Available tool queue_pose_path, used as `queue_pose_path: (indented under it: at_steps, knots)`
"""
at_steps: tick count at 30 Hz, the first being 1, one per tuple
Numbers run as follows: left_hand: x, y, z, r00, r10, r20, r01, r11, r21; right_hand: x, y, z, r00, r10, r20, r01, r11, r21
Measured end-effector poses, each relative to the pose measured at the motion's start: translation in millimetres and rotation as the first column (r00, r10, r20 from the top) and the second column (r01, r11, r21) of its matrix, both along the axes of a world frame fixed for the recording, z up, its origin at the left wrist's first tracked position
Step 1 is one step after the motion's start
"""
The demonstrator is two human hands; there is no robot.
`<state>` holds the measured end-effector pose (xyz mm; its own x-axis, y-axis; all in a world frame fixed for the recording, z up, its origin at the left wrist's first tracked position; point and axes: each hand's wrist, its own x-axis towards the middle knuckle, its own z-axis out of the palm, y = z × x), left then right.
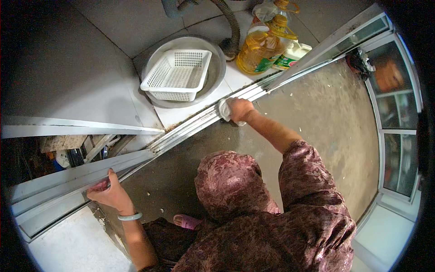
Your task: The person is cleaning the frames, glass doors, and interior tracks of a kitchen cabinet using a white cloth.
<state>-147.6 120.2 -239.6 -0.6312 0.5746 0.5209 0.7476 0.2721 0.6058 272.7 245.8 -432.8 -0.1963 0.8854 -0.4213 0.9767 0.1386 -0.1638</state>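
Observation:
My right hand (pixel 240 110) holds a crumpled whitish cloth (pixel 224 109) against the white grooved sliding-door track (pixel 207 117), low at the floor. My left hand (pixel 114 196), with a pale bangle (pixel 129 217) on its wrist, touches the white frame (pixel 81 170) of a door panel at the left. Its thumb is spread from the other fingers, whose tips are partly hidden, so whether it grips the frame is unclear. Just beyond the track, a white perforated plastic basket (pixel 180 73) sits tilted inside a round metal basin (pixel 217 78).
Large bottles of yellow oil (pixel 258 51) and a white jug with a green label (pixel 292 56) stand beside a corrugated drain hose (pixel 231 23). Another white-framed panel (pixel 326 47) rises at the right. Glazed cabinet doors (pixel 397 153) line the far right of the concrete floor (pixel 326 136).

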Motion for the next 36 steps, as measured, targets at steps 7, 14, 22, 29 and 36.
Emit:
queue_pose_path:
  at_steps: [7,14,22,29,36]
  knots:
    - [4.1,-0.8,-1.0,0.997,-0.021,0.071,0.02,1.0,0.012,90.2,33.6,-15.5,0.969,-0.103,0.223,0.114,0.993,-0.035]
    - [7.9,2.1,-1.2,0.995,-0.029,0.093,0.026,0.999,0.028,72.9,35.7,-9.8,0.98,-0.187,0.065,0.193,0.976,-0.105]
    - [-8.0,1.6,-13.5,0.994,0.041,-0.104,-0.04,0.999,0.019,-157.1,-10.8,-34.9,0.952,0.15,-0.265,-0.199,0.965,-0.171]
    - [7.2,1.6,7.6,0.999,-0.024,0.046,0.022,0.999,0.038,-131.0,7.3,-17.9,0.938,0.284,-0.2,-0.322,0.926,-0.198]
    - [8.8,2.8,4.0,0.997,-0.036,0.072,0.035,0.999,0.025,36.3,41.0,-33.2,0.947,0.184,0.264,-0.117,0.961,-0.252]
